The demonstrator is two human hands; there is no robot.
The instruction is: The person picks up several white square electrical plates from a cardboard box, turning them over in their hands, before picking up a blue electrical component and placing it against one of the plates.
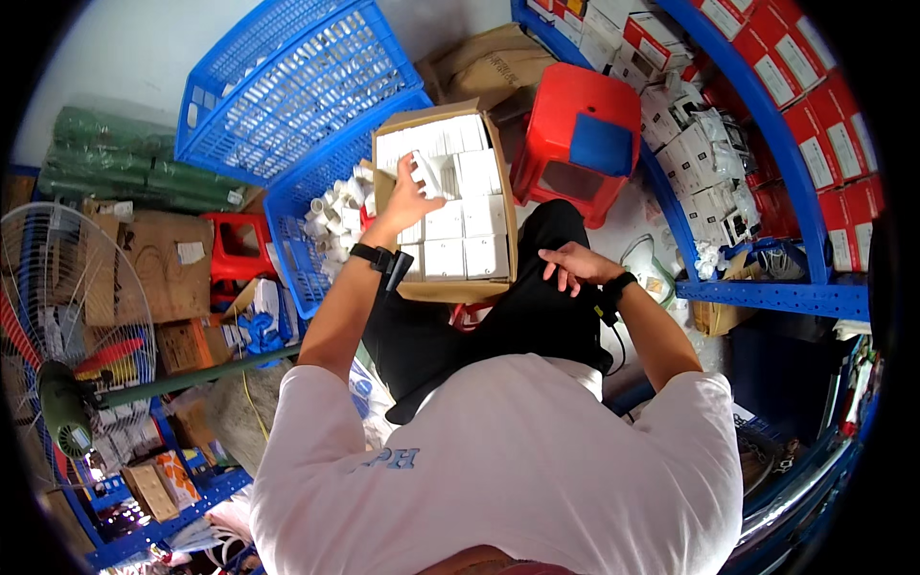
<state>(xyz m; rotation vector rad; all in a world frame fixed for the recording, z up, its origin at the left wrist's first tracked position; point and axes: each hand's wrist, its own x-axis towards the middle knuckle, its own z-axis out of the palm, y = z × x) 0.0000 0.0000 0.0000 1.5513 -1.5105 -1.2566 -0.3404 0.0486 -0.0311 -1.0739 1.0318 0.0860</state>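
Observation:
A cardboard carton (508,251) stands before my knees, packed with rows of white square plastic boxes (444,218), several with small holes in their faces. My left hand (410,199) reaches over its left side. Between the thumb and fingers there, one white box (423,173) stands tilted out of line with the rows. Part of it is hidden by the fingers. Away from the carton, my right hand (573,263) hovers at my right thigh, fingers loosely spread and nothing in them.
Blue plastic crates (287,187) with white pipe fittings (335,216) stand left of the carton. A red stool (585,105) is beyond it to the right. Blue shelving (795,144) with red and white boxes lines the right. A caged fan (72,383) stands at far left.

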